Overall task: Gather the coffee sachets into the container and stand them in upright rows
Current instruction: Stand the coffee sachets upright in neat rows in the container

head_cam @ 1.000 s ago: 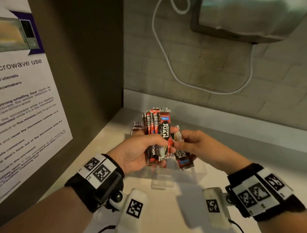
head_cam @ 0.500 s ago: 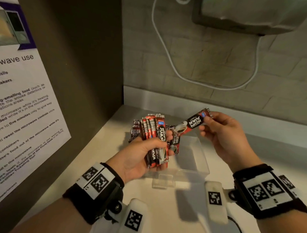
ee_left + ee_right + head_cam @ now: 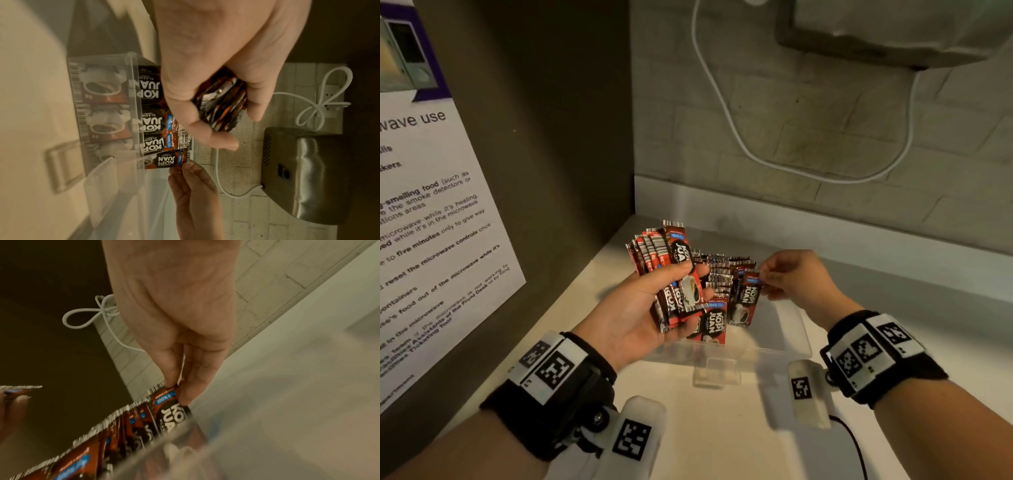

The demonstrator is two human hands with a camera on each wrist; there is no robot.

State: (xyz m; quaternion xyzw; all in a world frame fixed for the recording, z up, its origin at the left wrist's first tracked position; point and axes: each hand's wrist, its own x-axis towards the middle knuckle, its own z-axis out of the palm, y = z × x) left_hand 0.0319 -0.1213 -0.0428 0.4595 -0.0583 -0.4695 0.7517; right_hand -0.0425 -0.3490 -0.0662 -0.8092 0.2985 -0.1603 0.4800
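My left hand [image 3: 650,301] grips a fanned bundle of red and black coffee sachets [image 3: 671,263] above the left part of the clear plastic container [image 3: 791,339]. From the left wrist view the bundle [image 3: 222,104] shows edge-on between thumb and fingers. My right hand [image 3: 787,277] pinches the top corner of one sachet [image 3: 746,301] and holds it upright inside the container, at the right end of a row of standing sachets [image 3: 722,270]. The right wrist view shows thumb and forefinger on that sachet [image 3: 170,404], with the row [image 3: 115,426] running left behind the clear wall.
The container sits on a white counter [image 3: 722,428] in a corner. A dark side panel with a microwave notice [image 3: 431,240] stands left. A brick wall with a white cable [image 3: 722,113] is behind, and a metal appliance [image 3: 893,31] hangs above right.
My right hand drew one sachet from the bundle, lifted it out to the right, then brought it down upright into the container beside the row. The left hand's bundle tilted left.
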